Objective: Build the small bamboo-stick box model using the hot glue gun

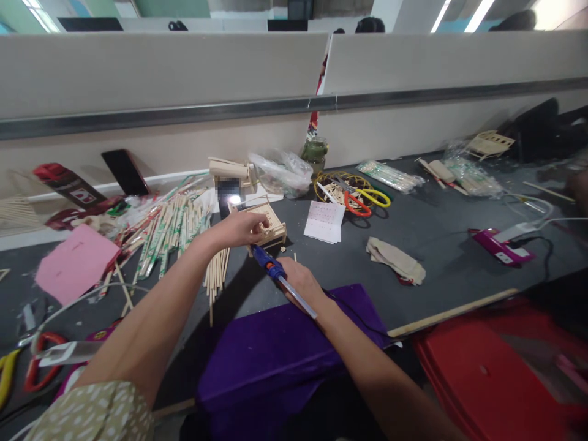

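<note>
Left hand (241, 228) pinching light, fragile stick model (266, 225); right hand (298, 278) closed around glue gun (275, 269) just below; best gripped by frame.

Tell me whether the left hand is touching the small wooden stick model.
Touching. The head view shows the left hand with its fingers curled onto the near side of the small wooden stick model, with no gap between them.
</note>
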A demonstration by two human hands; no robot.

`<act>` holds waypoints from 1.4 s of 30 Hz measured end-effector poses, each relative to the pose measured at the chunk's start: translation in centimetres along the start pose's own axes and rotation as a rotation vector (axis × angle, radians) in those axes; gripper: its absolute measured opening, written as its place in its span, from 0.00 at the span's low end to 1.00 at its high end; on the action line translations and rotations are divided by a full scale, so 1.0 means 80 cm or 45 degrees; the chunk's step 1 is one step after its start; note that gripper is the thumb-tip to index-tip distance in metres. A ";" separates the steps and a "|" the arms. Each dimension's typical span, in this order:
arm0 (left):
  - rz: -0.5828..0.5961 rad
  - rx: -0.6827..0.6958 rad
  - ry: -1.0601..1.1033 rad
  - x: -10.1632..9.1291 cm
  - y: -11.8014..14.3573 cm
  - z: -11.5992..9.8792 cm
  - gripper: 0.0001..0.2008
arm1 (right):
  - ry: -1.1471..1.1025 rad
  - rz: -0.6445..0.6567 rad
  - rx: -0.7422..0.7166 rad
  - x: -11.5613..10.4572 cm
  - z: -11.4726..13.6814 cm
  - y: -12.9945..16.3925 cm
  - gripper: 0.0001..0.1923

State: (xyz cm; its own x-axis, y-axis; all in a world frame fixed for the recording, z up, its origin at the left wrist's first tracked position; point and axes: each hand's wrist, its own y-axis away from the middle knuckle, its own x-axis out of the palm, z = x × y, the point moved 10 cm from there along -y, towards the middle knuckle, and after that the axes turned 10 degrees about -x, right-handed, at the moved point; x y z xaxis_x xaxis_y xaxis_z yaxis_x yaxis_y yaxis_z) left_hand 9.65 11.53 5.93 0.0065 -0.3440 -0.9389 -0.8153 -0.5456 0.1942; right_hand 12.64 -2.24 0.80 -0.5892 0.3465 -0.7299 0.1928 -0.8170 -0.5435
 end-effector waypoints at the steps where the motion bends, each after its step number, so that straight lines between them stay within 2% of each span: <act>1: 0.000 0.002 -0.001 0.000 0.000 0.000 0.14 | 0.005 0.001 -0.006 0.000 0.000 0.000 0.10; 22: -0.004 -0.003 0.009 0.000 0.000 0.003 0.13 | 0.005 -0.058 0.032 -0.007 0.001 0.000 0.09; 31: -0.015 0.003 -0.005 0.001 0.000 0.003 0.13 | 0.000 -0.025 0.059 -0.004 -0.002 0.000 0.06; 42: -0.027 -0.023 -0.033 -0.002 0.000 0.003 0.12 | 0.039 -0.006 0.073 -0.002 -0.003 0.001 0.09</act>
State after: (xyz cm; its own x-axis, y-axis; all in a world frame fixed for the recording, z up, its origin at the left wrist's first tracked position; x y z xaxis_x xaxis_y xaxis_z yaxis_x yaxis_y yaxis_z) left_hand 9.50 11.74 6.03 0.0086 -0.3128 -0.9498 -0.8047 -0.5660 0.1792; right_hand 12.92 -2.23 0.82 -0.5654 0.3637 -0.7403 0.1443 -0.8400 -0.5230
